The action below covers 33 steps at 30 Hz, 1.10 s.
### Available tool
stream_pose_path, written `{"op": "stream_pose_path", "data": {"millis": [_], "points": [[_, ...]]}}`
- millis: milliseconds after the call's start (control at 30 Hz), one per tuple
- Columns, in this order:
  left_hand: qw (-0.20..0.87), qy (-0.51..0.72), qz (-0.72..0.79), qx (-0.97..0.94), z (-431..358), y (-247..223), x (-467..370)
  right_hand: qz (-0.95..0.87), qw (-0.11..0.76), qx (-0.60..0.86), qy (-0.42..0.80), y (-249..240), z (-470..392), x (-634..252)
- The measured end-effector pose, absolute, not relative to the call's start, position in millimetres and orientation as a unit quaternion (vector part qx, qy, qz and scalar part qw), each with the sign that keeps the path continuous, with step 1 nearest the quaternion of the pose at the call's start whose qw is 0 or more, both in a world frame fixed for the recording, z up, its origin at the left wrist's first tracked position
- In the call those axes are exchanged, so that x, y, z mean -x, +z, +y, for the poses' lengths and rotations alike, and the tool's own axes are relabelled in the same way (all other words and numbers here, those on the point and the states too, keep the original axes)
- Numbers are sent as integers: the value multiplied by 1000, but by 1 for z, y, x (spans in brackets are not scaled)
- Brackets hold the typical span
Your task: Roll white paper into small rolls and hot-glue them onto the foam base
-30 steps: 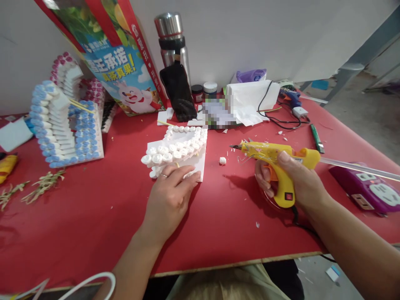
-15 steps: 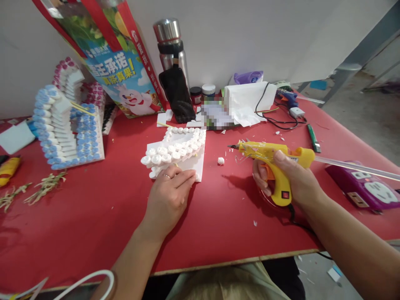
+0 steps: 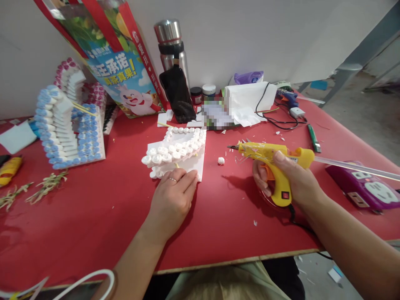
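In front of me lies a white craft model (image 3: pixel 168 155), with rows of small white rolled rosettes on a flat white board (image 3: pixel 200 160). My left hand (image 3: pixel 175 191) is closed at its near edge, thumb and fingertips hidden behind the knuckles. A thin yellow stick (image 3: pixel 176 165) shows just above those fingers. My right hand (image 3: pixel 286 175) grips a yellow hot glue gun (image 3: pixel 265 151), its nozzle pointing left over the table. A clear glue stick (image 3: pixel 356 166) sticks out of its back. One small white lump (image 3: pixel 221 161) sits between the model and the nozzle.
Blue-and-white (image 3: pixel 70 129) and pink (image 3: pixel 68 75) craft models stand left, beside a printed bag (image 3: pixel 125 75). A phone (image 3: pixel 178 93) leans on a steel flask (image 3: pixel 170 37). A green cutter (image 3: pixel 313 138) and purple power strip (image 3: pixel 365 187) lie right on the red table (image 3: pixel 218 233).
My left hand has shifted slightly to the right at the model's near edge. The glue gun and my right hand have stayed almost still.
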<state>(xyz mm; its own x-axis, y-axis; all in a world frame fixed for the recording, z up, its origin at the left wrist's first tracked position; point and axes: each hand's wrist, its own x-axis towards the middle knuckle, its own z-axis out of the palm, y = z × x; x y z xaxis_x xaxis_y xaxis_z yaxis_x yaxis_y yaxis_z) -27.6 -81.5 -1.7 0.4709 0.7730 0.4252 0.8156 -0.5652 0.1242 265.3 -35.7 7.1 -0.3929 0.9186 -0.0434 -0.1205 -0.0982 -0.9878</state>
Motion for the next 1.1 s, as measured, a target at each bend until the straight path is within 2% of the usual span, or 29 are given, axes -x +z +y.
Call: {"op": "stream_pose_path", "data": {"millis": [133, 333, 800, 1100], "points": [[115, -221, -446, 860, -88, 2, 30, -535, 406, 370, 642, 9, -36, -266], [129, -252, -507, 814, -107, 22, 56, -529, 415, 364, 645, 8, -34, -266], [57, -281, -603, 744, -114, 22, 102, -519, 434, 425, 601, 11, -31, -263], [-29, -301, -561, 771, -85, 11, 111, -471, 452, 495, 574, 12, -34, -258]]}}
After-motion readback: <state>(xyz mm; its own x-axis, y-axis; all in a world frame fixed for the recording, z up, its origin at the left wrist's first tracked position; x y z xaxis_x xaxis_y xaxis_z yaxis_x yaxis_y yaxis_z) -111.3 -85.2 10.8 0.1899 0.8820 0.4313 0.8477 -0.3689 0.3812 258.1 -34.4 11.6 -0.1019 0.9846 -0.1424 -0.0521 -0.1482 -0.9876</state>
